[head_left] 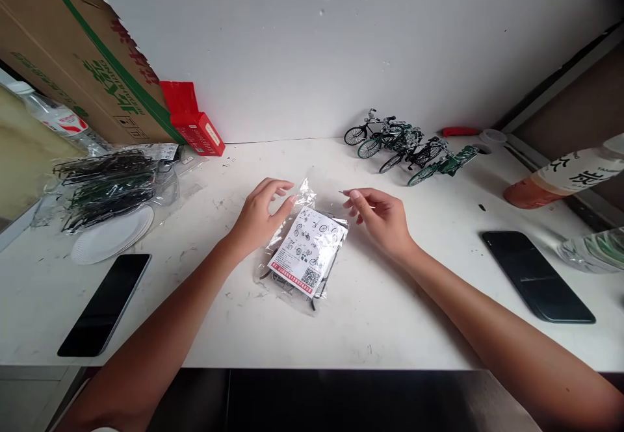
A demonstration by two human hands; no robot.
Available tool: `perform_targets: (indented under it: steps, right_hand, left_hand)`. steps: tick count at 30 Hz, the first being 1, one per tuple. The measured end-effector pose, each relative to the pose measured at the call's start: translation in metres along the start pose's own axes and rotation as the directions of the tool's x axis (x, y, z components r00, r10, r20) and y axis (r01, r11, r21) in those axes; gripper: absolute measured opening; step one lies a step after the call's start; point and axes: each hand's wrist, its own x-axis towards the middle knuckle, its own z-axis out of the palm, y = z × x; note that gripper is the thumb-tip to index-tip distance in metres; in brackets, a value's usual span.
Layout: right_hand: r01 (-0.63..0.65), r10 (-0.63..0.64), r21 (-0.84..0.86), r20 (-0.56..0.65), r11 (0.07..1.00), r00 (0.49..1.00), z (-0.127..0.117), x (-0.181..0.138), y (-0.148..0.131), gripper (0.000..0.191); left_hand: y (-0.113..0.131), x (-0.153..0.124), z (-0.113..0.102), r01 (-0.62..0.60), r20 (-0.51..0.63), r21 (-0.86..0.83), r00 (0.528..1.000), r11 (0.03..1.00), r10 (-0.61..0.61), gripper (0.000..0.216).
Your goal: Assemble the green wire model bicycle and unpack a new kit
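A clear plastic bag (pixel 306 190) lies on the white table in front of me. Inside it, a printed instruction sheet (pixel 305 250) with bicycle drawings and a QR code covers dark model parts. My left hand (pixel 260 214) hovers at the bag's upper left side, fingers apart and curved, holding nothing; whether it touches the plastic I cannot tell. To the right of the bag, my right hand (pixel 377 214) pinches a small thin pointed piece (pixel 342 191) between thumb and forefinger. Its tip points left, and most of it is hidden by the fingers.
Several model bicycles (pixel 414 149) stand at the back right. More bagged parts (pixel 110 185) and white paper plates (pixel 112 234) lie left, near a red box (pixel 197 127). Phones flank my arms, one left (pixel 104 305), one right (pixel 536 276). A drink bottle (pixel 565 175) lies far right.
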Motion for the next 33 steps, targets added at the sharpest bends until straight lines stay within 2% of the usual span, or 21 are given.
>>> perform_targets:
  steps: [2, 3, 5, 8, 10, 12, 15, 18, 21, 28, 31, 33]
  right_hand:
    - [0.022, -0.019, -0.064, 0.046, 0.998, 0.999, 0.002, -0.003, 0.002, 0.052]
    - [0.028, -0.023, -0.074, 0.058, 0.997, 0.998, 0.003, -0.004, 0.004, 0.053]
    - [0.027, -0.022, -0.06, 0.081, 0.998, 0.996, 0.005, -0.006, 0.007, 0.055]
    - [0.04, -0.038, -0.018, 0.105, 0.999, 0.994, 0.005, -0.006, 0.011, 0.057]
    - [0.062, -0.06, -0.014, 0.103, 0.998, 0.993, 0.005, -0.005, 0.013, 0.058]
    - [0.075, -0.071, -0.041, 0.093, 0.996, 0.993, 0.003, -0.004, 0.014, 0.057]
    - [0.063, -0.061, -0.09, 0.019, 0.994, 0.998, 0.002, -0.003, 0.013, 0.05]
    - [0.074, -0.085, -0.121, -0.084, 0.99, 0.993, 0.001, -0.002, 0.01, 0.046]
    - [0.094, -0.111, -0.166, -0.1, 0.982, 0.989, 0.001, -0.002, 0.006, 0.041]
    - [0.084, -0.095, -0.158, -0.06, 0.984, 0.994, 0.003, -0.001, 0.012, 0.042]
    - [0.032, -0.036, -0.065, -0.052, 0.997, 0.998, 0.004, 0.002, 0.014, 0.042]
    - [0.022, -0.017, 0.056, -0.083, 0.998, 0.996, 0.003, 0.004, 0.013, 0.045]
  left_hand:
    - [0.011, 0.01, 0.007, -0.169, -0.031, 0.059, 0.985, 0.984, 0.171, 0.026]
    - [0.018, 0.018, 0.01, -0.241, -0.012, 0.095, 0.97, 0.966, 0.243, 0.026]
    - [0.033, 0.036, 0.017, -0.298, 0.095, 0.146, 0.953, 0.943, 0.287, 0.029]
    - [0.05, 0.062, 0.03, -0.272, 0.284, 0.114, 0.931, 0.956, 0.23, 0.025]
    - [0.052, 0.073, 0.037, -0.176, 0.42, 0.047, 0.896, 0.983, 0.141, 0.021]
    - [0.048, 0.078, 0.043, -0.054, 0.495, -0.039, 0.866, 0.998, 0.067, 0.024]
    - [0.037, 0.077, 0.046, 0.046, 0.477, -0.118, 0.879, 0.992, 0.016, 0.023]
    - [0.029, 0.072, 0.047, 0.053, 0.434, -0.162, 0.9, 0.985, 0.023, 0.021]
    - [0.028, 0.068, 0.048, 0.022, 0.388, -0.17, 0.92, 0.985, 0.047, 0.021]
    - [0.029, 0.063, 0.057, -0.031, 0.413, -0.053, 0.909, 0.998, 0.05, 0.025]
    - [0.034, 0.059, 0.06, -0.114, 0.326, 0.068, 0.941, 0.991, 0.086, 0.017]
    - [0.039, 0.056, 0.061, -0.168, 0.246, 0.149, 0.961, 0.974, 0.128, 0.023]
